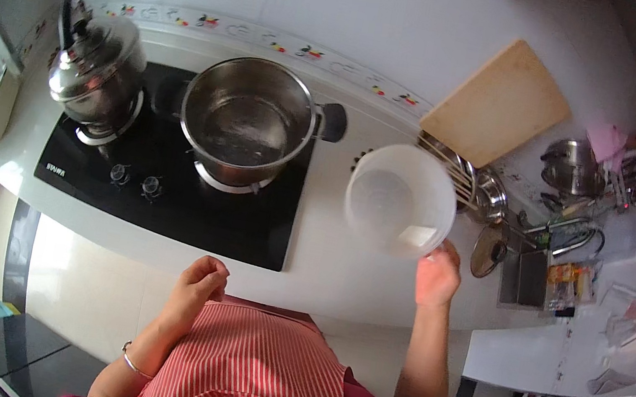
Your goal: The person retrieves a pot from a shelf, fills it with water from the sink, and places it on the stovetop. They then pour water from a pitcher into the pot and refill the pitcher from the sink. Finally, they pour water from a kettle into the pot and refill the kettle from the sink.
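My right hand (438, 277) grips the rim or handle side of a translucent white plastic container (397, 203), held above the counter right of the stove; its round mouth faces up. My left hand (203, 280) is loosely curled at the counter's front edge, in front of the black gas hob (213, 215), with no object visible in it. A steel pot with black handles (250, 113) stands uncovered on the right burner, its shiny inside showing. On the left burner is a steel kettle (94, 73) with a black handle.
A wooden cutting board (500, 103) leans on the wall behind steel bowls (489, 197). Beside the sink (524, 276) lies a glass lid (488, 251). Another steel pot (573, 167) stands at the far right, near a faucet (582, 239). Two hob knobs (151, 187) face me.
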Available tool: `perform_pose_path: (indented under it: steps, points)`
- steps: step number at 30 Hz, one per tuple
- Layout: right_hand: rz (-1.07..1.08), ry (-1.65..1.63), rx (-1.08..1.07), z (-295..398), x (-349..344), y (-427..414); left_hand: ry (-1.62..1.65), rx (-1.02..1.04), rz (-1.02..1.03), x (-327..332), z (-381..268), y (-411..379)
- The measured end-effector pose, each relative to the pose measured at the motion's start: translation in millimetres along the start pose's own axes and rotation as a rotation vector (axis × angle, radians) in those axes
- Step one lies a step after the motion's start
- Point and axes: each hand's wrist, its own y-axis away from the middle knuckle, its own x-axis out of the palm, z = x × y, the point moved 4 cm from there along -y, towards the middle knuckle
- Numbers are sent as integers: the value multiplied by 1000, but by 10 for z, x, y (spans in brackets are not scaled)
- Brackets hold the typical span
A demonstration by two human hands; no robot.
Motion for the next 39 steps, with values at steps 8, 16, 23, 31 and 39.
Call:
perform_pose_path:
  steps: [8, 16, 23, 31, 39]
  points:
    - [33, 179, 4, -68, -862, 441, -75, -18, 10, 813, 153, -8]
    - [-224, -39, 132, -239, -2132, 619, -149, -47, 45, 1689, 499, -57]
    - [-284, -509, 128, -781, -3136, 700, -230, -104, 2, 2074, 701, 68]
    - [-490, -411, 163, -874, -3165, 543, -190, -94, 15, 2096, 851, 122]
    - [-475, -198, 173, -978, -3195, 571, -201, -86, 120, 1975, 756, 53]
